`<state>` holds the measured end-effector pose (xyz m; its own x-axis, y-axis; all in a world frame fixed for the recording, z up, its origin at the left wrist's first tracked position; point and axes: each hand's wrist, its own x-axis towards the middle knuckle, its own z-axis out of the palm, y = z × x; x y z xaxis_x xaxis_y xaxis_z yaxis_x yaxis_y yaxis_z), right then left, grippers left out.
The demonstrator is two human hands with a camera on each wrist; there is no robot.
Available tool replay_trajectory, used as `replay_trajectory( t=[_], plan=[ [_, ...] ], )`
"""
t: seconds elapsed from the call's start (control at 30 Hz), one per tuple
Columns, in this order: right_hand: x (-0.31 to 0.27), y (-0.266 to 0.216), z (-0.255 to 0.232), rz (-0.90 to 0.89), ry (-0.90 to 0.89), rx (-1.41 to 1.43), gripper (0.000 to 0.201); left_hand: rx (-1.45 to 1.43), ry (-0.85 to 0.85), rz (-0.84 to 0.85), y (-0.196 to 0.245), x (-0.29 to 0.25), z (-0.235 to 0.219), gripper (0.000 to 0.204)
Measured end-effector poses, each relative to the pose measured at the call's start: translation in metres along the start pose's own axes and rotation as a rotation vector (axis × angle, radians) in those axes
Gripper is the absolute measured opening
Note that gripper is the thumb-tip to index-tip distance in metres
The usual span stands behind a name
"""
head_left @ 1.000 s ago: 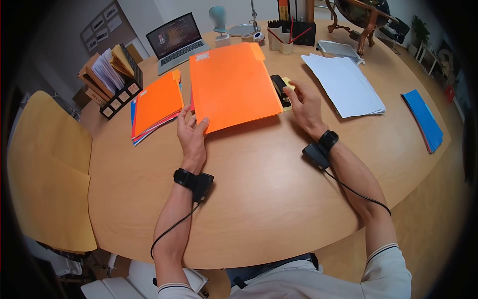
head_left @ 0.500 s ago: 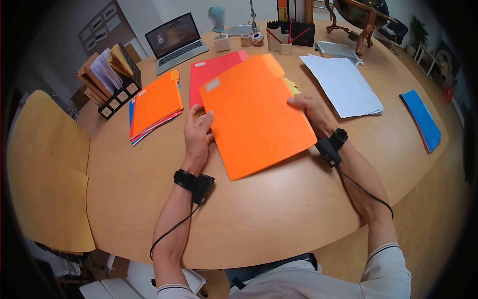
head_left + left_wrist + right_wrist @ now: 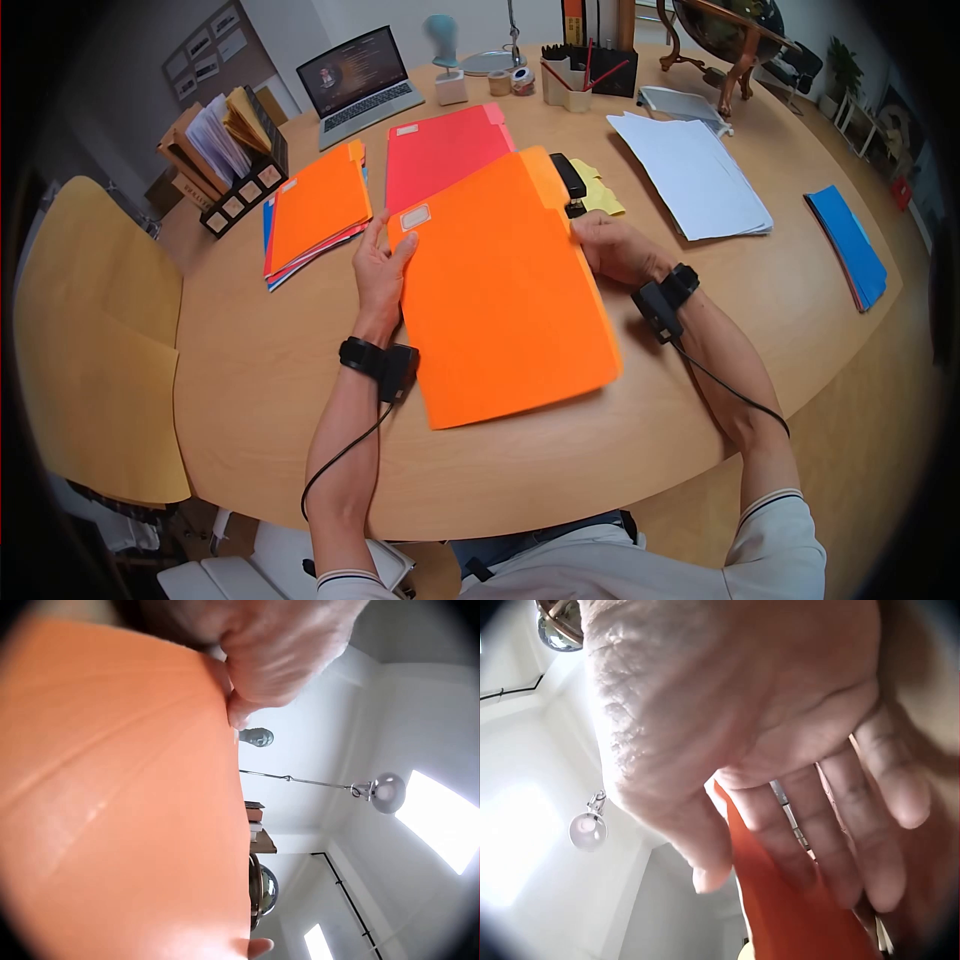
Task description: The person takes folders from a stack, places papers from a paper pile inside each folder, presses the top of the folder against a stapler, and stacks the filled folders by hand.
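Observation:
Between both hands an orange tabbed folder [image 3: 505, 310] with a small white label is held tilted above the table's near half. My left hand [image 3: 378, 280] grips its left edge near the label, thumb on the front and the other fingers behind. On the right edge, just below the tab, my right hand [image 3: 625, 250] pinches the folder. In the right wrist view the thumb lies on one side of the orange folder [image 3: 780, 907] and the spread fingers on the other. A red folder [image 3: 445, 155] lies on the table behind, its lower part covered.
A black desk tool [image 3: 570, 180] and yellow paper [image 3: 600, 190] are behind the right hand. A folder stack [image 3: 320, 210] lies left, white sheets [image 3: 690, 175] right, blue folders [image 3: 850, 245] far right. A laptop [image 3: 360, 85], file rack [image 3: 240, 190] and pen holder [image 3: 568, 90] stand farther back.
The orange folder has come off the red folder towards the body, uncovering it. My right hand has taken hold of its right edge; my left hand has renewed its hold on the left edge.

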<state>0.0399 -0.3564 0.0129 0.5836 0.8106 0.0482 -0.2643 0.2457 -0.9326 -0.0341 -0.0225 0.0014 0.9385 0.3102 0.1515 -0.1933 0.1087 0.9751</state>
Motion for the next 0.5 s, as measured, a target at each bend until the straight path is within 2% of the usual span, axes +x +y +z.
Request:
replay_trajectory(
  t=[0.1,0.17,0.23,0.3,0.37,0.43,0.5],
  plan=[
    [0.002,-0.001,-0.005,0.049,0.055,0.099,0.034,-0.087,-0.066,0.015,0.008,-0.007,0.01,0.063],
    [0.006,0.001,-0.003,-0.011,0.15,0.08,0.035,-0.03,-0.119,-0.015,0.009,-0.006,0.003,0.062],
    [0.004,-0.003,-0.003,-0.018,0.092,0.107,0.035,0.026,-0.172,-0.046,0.001,-0.003,0.0,0.061],
    [0.003,-0.006,0.001,-0.026,0.035,0.134,0.036,0.322,-0.131,0.316,-0.011,0.002,0.008,0.055],
    [0.003,-0.005,0.009,-0.013,0.16,0.17,0.036,0.338,-0.108,0.301,-0.015,0.004,0.008,0.051],
    [0.0,-0.009,0.013,-0.016,0.122,0.163,0.035,0.355,-0.088,0.287,-0.018,0.005,0.008,0.049],
    [0.0,-0.007,0.009,-0.021,0.081,0.156,0.033,0.543,-0.08,0.42,-0.024,0.01,0.002,0.049]
  ],
)
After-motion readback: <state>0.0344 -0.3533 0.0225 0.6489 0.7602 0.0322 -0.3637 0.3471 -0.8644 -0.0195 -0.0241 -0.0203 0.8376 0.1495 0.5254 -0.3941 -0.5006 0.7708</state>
